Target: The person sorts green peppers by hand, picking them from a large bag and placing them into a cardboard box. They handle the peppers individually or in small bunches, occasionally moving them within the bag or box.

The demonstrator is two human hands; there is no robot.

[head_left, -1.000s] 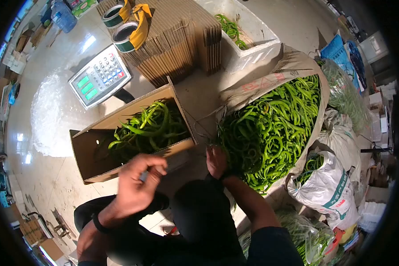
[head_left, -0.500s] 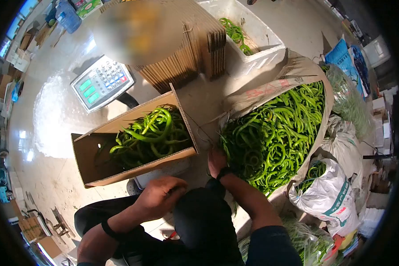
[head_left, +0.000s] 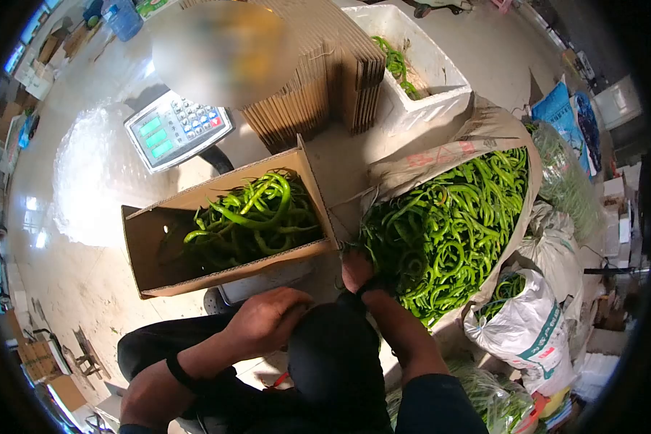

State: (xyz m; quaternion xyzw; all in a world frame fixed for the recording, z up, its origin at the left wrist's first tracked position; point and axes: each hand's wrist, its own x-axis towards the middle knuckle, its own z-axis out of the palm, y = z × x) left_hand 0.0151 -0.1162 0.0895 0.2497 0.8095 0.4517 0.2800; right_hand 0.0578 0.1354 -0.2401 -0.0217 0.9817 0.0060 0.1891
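Note:
My left hand (head_left: 270, 322) is above my knee, with its fingers curled inward; whatever they may hold is hidden. Low at the near left edge of a big sack (head_left: 448, 154) of green peppers (head_left: 459, 231), my right hand (head_left: 356, 269) reaches down, its fingertips out of sight. To the left, an open cardboard box (head_left: 231, 273) holds a heap of long green peppers (head_left: 257, 213) toward its right end. The box rests on the platform of a scale, whose keypad display (head_left: 177, 126) stands behind it.
Behind the box is a stack of flattened cardboard (head_left: 304, 69). A white foam box (head_left: 441, 101) with some peppers stands at the back. White bags (head_left: 532, 325) and bagged greens (head_left: 568, 173) lie at the right. Clear plastic wrap (head_left: 98, 177) is at the left.
The view has shifted slightly, so the box and scale appear a little to the right. Both hands hold nearly the same poses and places.

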